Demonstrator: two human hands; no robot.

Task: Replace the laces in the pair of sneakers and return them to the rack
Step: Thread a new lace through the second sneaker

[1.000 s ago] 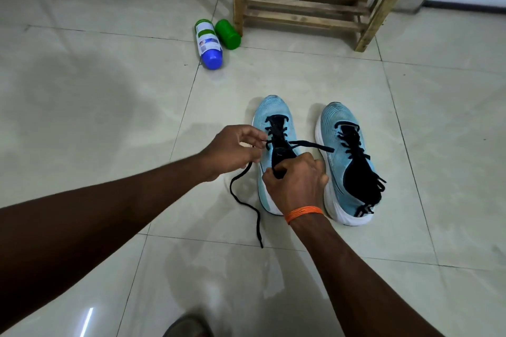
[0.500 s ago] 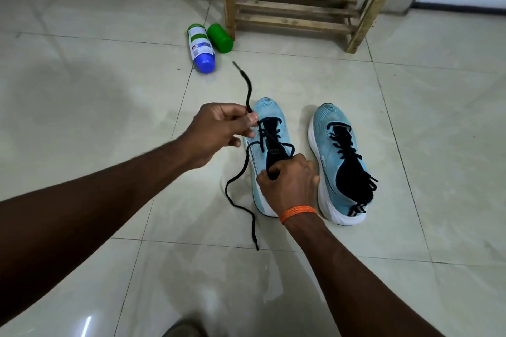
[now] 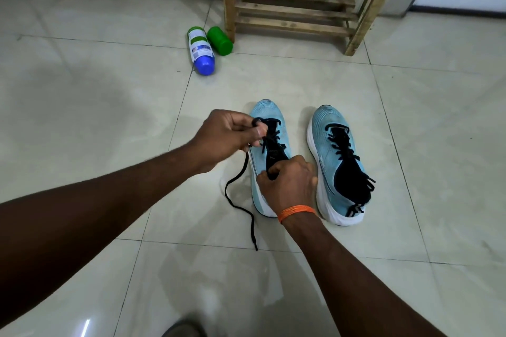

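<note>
Cream glazed tile floor (image 3: 82, 123), dark grout lines, ran broad and open left of the arms and right of the shoes. Nearest, at the bottom edge: a dark rounded shape (image 3: 183, 328), cut off, not identifiable. Both forearms reached forward. One loose tail of black lace (image 3: 238, 206) snaked over the tile, tip nearest the camera, just left of the worked sneaker (image 3: 269, 113).

Right hand (image 3: 291, 182), orange wristband (image 3: 297, 212) on the wrist, sat on the rear half of that sneaker. Its fingers curled tight at the black throat; on tongue or lace, could not tell. Left hand (image 3: 226, 134), beyond and to the left, pinched the black lace between thumb and curled fingers beside the eyelets toward the toe. The lace dropped from that pinch to the floor.

Sneakers: two, light blue, white soles, toes pointing away, side by side with a narrow gap. The laced sneaker (image 3: 330, 131) stood just right of the right hand.

Farther: two bottles on their sides, touching. The blue-capped white bottle (image 3: 201, 49) and the green bottle (image 3: 220, 40) lay just beside the left leg of one wooden rack (image 3: 290, 8), which stood at the wall.
</note>
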